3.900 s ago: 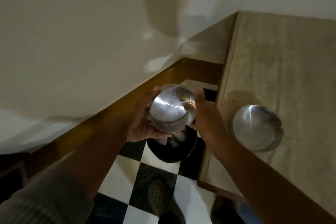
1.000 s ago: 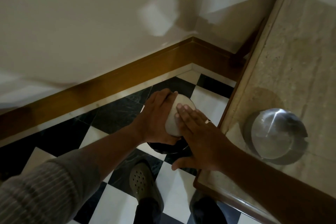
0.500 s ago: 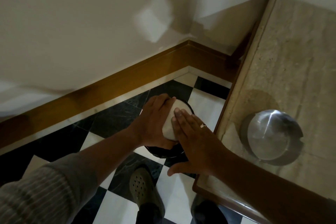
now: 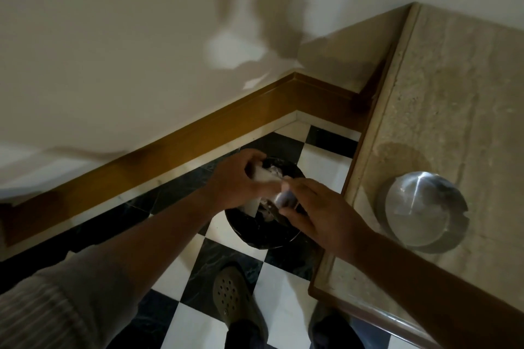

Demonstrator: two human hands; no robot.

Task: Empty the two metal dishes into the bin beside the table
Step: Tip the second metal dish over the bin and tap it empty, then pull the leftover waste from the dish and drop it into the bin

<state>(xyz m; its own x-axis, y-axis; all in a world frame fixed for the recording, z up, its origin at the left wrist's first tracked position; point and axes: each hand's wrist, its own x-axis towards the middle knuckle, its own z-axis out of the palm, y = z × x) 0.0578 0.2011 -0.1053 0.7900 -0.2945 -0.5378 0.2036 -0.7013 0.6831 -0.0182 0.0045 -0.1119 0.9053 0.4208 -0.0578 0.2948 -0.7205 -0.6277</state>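
One metal dish (image 4: pixel 268 178) is tipped on its side over the round black bin (image 4: pixel 255 238) on the floor; it is blurred. My left hand (image 4: pixel 235 181) grips it from the left. My right hand (image 4: pixel 320 212) meets it from the right, fingers and thumb around its near rim. Whatever is inside the dish or the bin cannot be made out. The second metal dish (image 4: pixel 422 212) stands upright on the stone table (image 4: pixel 453 93) near its left edge, apart from both hands.
The bin stands on a black-and-white chequered floor (image 4: pixel 286 286) in the corner between the table's edge and a wall with a brown skirting board (image 4: pixel 198 133). My shoe (image 4: pixel 235 297) is just in front of the bin.
The dish has turned further on its side over the bin. My right hand has shifted from lying flat on the dish's underside to holding its near rim.
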